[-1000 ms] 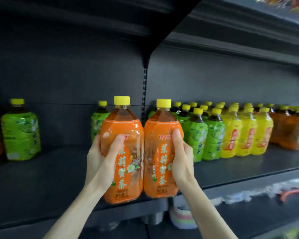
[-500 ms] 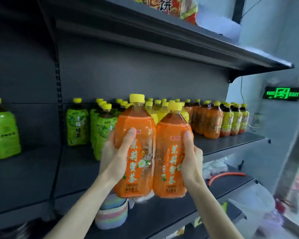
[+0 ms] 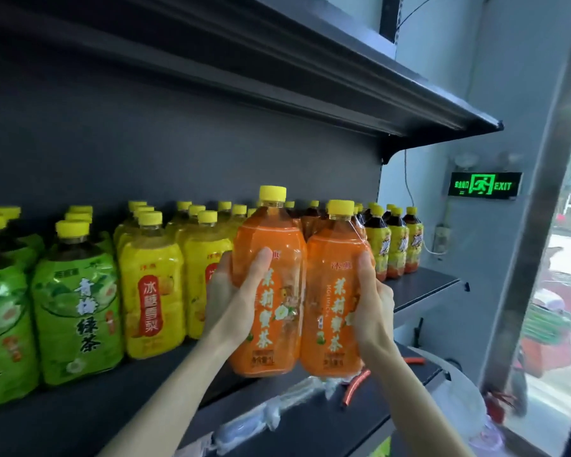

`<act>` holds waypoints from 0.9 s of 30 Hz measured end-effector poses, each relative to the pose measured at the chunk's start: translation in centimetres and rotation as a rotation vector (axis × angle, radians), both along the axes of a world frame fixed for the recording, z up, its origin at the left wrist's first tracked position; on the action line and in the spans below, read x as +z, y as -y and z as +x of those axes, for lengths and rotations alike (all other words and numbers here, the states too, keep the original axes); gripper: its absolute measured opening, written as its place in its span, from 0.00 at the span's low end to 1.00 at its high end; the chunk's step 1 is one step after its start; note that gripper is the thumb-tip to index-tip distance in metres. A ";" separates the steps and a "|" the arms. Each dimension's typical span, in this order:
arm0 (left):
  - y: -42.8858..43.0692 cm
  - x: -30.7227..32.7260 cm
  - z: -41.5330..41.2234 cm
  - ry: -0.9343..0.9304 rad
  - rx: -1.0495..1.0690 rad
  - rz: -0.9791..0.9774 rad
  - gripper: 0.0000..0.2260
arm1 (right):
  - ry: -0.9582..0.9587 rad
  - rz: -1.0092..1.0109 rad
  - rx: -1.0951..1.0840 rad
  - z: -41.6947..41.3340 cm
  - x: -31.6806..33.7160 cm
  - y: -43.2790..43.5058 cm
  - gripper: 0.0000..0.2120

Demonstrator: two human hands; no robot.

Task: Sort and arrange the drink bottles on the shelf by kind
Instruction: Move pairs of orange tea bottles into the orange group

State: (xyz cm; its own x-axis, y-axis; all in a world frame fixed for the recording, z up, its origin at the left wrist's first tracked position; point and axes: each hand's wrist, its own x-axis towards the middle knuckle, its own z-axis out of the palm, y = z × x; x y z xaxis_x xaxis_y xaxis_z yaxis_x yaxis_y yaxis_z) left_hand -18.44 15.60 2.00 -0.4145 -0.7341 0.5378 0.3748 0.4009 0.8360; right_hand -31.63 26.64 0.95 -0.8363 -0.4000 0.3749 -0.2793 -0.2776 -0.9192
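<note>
The left hand (image 3: 231,298) is curled round the left side of one orange bottle (image 3: 277,245), thumb laid across the front of its label and fingers out of sight behind. The right hand (image 3: 373,301) grips a second orange bottle (image 3: 333,285) in the same way from the right, thumb up the front. Between the two hands the bottles stand upright and pressed side to side (a glossy clear film seems to cover both), yellow caps above the fingers. Their bases sit about level with the front edge of the dark shelf (image 3: 96,400); whether they touch it cannot be told.

Just beyond the left hand stands a block of yellow bottles (image 3: 149,291), and further left a block of green bottles (image 3: 76,308), all with yellow caps. Directly behind the held pair, more orange bottles (image 3: 310,222) show only their tops. Past the right hand stands a short row of dark bottles with yellow labels (image 3: 396,245), near the shelf's end. Below the hands, a lower shelf (image 3: 310,423) carries crumpled clear plastic (image 3: 261,420) and an orange-red cable (image 3: 355,387). Above the hands runs an upper shelf (image 3: 277,77). Well off to the right, a green exit sign (image 3: 483,185) glows on the wall.
</note>
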 end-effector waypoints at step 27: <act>-0.9 -4.0 -26.4 0.083 0.394 0.080 0.39 | -0.069 0.014 0.369 -30.4 -3.0 4.3 0.35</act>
State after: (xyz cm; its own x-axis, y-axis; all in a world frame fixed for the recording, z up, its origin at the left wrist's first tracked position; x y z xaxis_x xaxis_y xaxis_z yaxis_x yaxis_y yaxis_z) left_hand -44.82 16.49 -2.00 -0.1324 -0.8837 0.4489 0.1357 0.4324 0.8914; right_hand -62.00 22.31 -2.09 -0.6078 -0.6756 0.4173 -0.2240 -0.3582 -0.9064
